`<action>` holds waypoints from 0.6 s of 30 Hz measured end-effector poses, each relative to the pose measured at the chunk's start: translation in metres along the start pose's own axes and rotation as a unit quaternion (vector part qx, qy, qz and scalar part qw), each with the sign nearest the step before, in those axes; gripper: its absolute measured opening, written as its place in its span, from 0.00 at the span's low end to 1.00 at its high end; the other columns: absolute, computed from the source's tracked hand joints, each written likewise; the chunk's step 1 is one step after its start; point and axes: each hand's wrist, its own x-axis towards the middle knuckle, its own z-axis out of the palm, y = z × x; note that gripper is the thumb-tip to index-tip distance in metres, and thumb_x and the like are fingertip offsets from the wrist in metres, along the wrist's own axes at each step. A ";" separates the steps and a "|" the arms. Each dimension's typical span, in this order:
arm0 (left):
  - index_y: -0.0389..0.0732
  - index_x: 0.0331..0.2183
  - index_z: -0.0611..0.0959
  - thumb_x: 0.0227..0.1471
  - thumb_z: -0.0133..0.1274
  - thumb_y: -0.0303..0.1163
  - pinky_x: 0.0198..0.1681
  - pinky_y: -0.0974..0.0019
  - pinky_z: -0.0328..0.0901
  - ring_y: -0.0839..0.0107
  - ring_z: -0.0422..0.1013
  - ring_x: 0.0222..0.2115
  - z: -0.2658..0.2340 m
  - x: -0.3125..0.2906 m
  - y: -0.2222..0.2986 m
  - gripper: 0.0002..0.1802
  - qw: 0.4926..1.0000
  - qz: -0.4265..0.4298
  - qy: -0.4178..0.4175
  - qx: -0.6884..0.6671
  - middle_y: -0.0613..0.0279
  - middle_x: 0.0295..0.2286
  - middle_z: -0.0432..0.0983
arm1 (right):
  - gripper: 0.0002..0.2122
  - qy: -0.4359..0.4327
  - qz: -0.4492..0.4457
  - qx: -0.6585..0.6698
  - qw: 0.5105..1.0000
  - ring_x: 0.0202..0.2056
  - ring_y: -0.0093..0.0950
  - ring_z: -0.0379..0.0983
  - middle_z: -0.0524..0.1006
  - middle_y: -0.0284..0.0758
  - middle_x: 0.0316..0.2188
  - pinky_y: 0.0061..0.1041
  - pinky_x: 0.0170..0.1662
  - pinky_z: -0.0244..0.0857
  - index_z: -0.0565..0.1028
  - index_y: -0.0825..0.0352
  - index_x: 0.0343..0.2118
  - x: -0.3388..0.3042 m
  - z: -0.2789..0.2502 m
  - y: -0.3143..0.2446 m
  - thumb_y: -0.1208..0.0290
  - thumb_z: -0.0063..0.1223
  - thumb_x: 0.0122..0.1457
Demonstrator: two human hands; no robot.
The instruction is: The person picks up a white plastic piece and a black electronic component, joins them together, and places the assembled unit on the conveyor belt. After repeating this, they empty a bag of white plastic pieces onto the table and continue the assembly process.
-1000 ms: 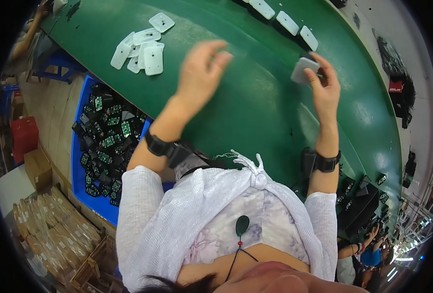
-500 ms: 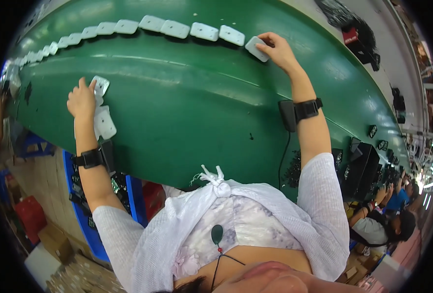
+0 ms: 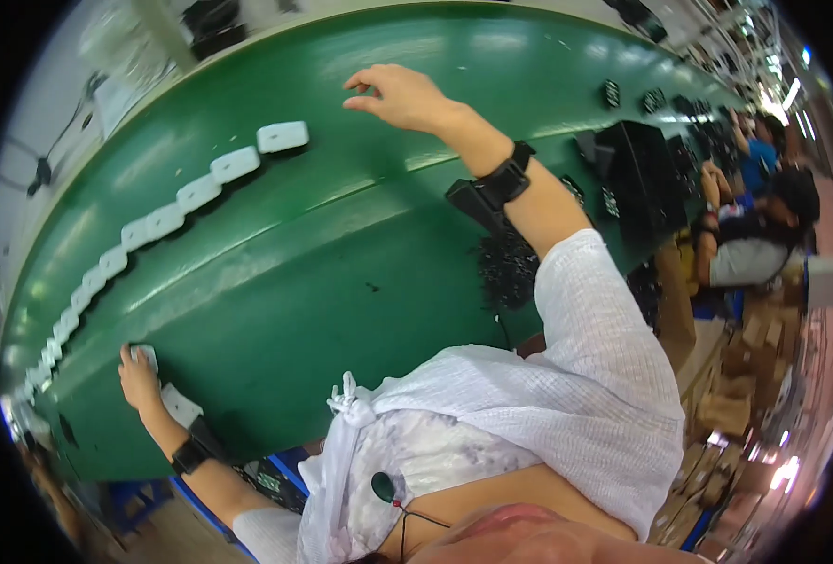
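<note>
My right hand (image 3: pixel 393 97) hangs over the far part of the green bench with thumb and fingers apart and nothing in them. To its left, a small white rectangular case (image 3: pixel 283 137) with rounded corners lies at the near-right end of a long row of similar cases (image 3: pixel 198 193). At the lower left, my left hand (image 3: pixel 137 378) has its fingers at the edge of another white case (image 3: pixel 146 355); the hand hides part of it. Beside that wrist lies one more white piece (image 3: pixel 181 406), partly covered by the forearm.
The green bench (image 3: pixel 341 273) curves across the view. A black box (image 3: pixel 644 174) and small dark parts (image 3: pixel 612 94) are at the right. Black bits (image 3: pixel 510 268) are heaped by my right elbow. A blue crate (image 3: pixel 290 470) stands below the bench edge. Co-workers (image 3: pixel 750 235) sit far right.
My right hand has let go of the white case, now at the row's end, and moved off to its right. The view has turned right. My left hand stays by its white cases.
</note>
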 end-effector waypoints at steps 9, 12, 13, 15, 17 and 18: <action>0.48 0.50 0.73 0.56 0.50 0.45 0.36 0.53 0.66 0.51 0.68 0.35 -0.025 -0.070 0.099 0.22 0.985 0.100 0.124 0.067 0.51 0.36 0.70 | 0.28 -0.192 0.307 -0.443 0.820 0.45 0.39 0.73 0.76 0.40 0.42 0.38 0.45 0.68 0.70 0.58 0.49 -0.130 -0.143 0.148 0.52 0.65 0.45; 0.51 0.52 0.73 0.53 0.53 0.37 0.44 0.55 0.62 0.52 0.66 0.40 -0.031 -0.087 0.121 0.23 0.975 0.178 0.130 -0.007 0.54 0.39 0.70 | 0.30 -0.261 0.365 -0.393 0.803 0.46 0.40 0.71 0.76 0.38 0.43 0.37 0.49 0.66 0.71 0.57 0.49 -0.164 -0.142 0.204 0.59 0.70 0.40; 0.51 0.52 0.73 0.53 0.53 0.37 0.44 0.55 0.62 0.52 0.66 0.40 -0.032 -0.091 0.126 0.23 0.975 0.179 0.132 -0.008 0.54 0.39 0.70 | 0.30 -0.309 0.403 -0.345 0.789 0.47 0.41 0.71 0.75 0.38 0.44 0.36 0.50 0.66 0.71 0.57 0.49 -0.167 -0.140 0.211 0.60 0.71 0.40; 0.50 0.52 0.73 0.51 0.54 0.31 0.45 0.55 0.62 0.53 0.66 0.41 -0.031 -0.097 0.132 0.25 0.949 0.255 0.172 -0.072 0.54 0.41 0.71 | 0.29 -0.290 0.397 -0.346 0.799 0.47 0.44 0.69 0.74 0.41 0.44 0.35 0.50 0.66 0.72 0.60 0.47 -0.173 -0.139 0.212 0.62 0.71 0.39; 0.48 0.52 0.73 0.47 0.55 0.28 0.46 0.55 0.61 0.53 0.65 0.42 -0.038 -0.108 0.142 0.27 0.948 0.252 0.157 -0.113 0.54 0.42 0.71 | 0.26 -0.216 0.384 -0.365 0.820 0.47 0.45 0.69 0.72 0.45 0.45 0.36 0.50 0.66 0.73 0.63 0.46 -0.168 -0.136 0.186 0.64 0.69 0.41; 0.46 0.52 0.73 0.46 0.56 0.27 0.47 0.54 0.60 0.53 0.65 0.42 -0.043 -0.113 0.149 0.28 0.936 0.279 0.148 -0.158 0.54 0.42 0.71 | 0.26 -0.215 0.388 -0.364 0.819 0.47 0.45 0.69 0.72 0.45 0.45 0.36 0.50 0.66 0.73 0.63 0.46 -0.165 -0.136 0.180 0.64 0.69 0.41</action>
